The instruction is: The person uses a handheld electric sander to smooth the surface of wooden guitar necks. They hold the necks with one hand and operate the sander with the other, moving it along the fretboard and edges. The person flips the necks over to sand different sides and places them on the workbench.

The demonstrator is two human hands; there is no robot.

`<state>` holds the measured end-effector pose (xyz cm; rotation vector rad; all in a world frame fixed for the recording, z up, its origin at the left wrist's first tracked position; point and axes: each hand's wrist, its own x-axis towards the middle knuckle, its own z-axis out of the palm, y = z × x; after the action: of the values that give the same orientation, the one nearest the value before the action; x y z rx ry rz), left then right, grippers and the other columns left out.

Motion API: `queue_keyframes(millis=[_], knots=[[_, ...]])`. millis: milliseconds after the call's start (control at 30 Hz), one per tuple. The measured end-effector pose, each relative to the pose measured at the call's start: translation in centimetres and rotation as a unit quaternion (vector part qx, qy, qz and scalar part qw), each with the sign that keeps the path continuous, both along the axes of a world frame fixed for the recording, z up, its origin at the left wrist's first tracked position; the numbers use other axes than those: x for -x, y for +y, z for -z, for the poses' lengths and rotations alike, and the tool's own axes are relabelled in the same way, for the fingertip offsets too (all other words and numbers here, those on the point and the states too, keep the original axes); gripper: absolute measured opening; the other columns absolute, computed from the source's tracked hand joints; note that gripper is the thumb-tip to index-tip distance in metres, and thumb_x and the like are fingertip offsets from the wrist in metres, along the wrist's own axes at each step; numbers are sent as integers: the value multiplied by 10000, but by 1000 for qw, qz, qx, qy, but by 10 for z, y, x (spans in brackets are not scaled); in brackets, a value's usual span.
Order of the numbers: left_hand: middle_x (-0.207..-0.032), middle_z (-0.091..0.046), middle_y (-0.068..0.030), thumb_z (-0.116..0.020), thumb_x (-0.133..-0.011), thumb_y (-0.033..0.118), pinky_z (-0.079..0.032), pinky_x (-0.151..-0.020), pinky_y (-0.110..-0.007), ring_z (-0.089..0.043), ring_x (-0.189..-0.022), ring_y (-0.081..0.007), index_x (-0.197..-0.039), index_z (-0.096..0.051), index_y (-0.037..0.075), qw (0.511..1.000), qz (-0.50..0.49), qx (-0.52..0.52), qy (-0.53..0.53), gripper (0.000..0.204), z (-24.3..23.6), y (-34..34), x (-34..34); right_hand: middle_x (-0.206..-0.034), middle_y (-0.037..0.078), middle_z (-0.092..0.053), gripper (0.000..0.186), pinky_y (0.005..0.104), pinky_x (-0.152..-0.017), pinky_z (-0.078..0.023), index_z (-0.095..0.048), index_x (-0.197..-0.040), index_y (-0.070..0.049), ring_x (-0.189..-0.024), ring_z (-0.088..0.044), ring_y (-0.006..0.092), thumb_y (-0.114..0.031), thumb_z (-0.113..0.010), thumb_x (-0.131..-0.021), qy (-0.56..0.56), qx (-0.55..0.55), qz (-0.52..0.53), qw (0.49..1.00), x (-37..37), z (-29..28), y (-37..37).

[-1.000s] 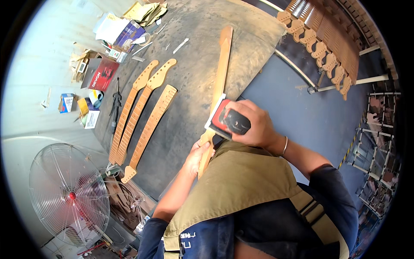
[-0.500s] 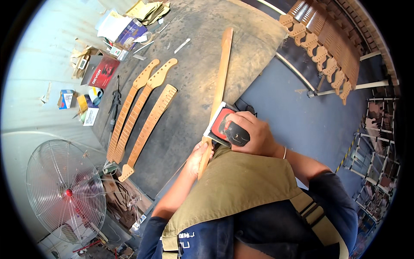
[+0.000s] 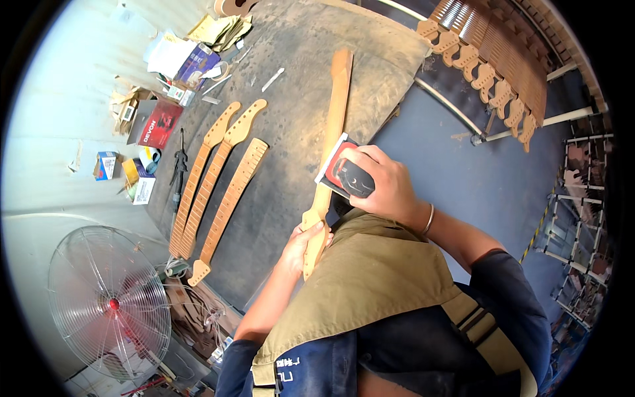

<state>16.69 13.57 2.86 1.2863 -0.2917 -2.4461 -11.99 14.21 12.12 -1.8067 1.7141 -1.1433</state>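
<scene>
A wooden guitar neck (image 3: 338,99) points away from me across the worktable, its headstock close to my apron. My left hand (image 3: 306,243) is closed round that headstock. In my right hand (image 3: 387,182) is a red and black power sander (image 3: 344,173), gripped from above. Its pad lies along the neck's side, just beyond the headstock, tilted; the exact contact is hidden under the tool. To the left, three more guitar necks lie side by side: one outer neck (image 3: 198,175), a middle neck (image 3: 221,165) and one turned the other way (image 3: 233,205).
The dark worktable (image 3: 278,132) ends in an edge at right. Boxes, including a red box (image 3: 159,124), and papers line its left side. A wire-caged fan (image 3: 112,304) stands at lower left. Many necks hang on a rack (image 3: 503,73) at upper right.
The sander and my right hand have moved slightly away from the headstock, up along the neck. The neck is turned a little, showing more of the headstock. My view has shifted slightly.
</scene>
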Motion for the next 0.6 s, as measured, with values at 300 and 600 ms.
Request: queue_keyframes(millis=[300,600], knots=[[-1089,-809,-142,-833,-968,18,-668,-886,-359,-798,-975,-228,-1177,-742,-11,994,7,68,-86,230,-42,-4,24,-1083,102,-714,641,444,-776,-607,-690,-1351,-168,-923,-748,359,-220,-879,-741,6,13,-69,997,-10,-5,-45],[-1070,-819,-118,-848,-964,30,-636,-869,-331,-794,-954,-194,-1162,-754,12,980,37,137,-140,219,-43,-1,29,-1102,91,-745,607,451,-768,-606,-694,-1309,-157,-908,-753,345,-267,-879,-741,-3,3,-102,995,-18,-2,-54]])
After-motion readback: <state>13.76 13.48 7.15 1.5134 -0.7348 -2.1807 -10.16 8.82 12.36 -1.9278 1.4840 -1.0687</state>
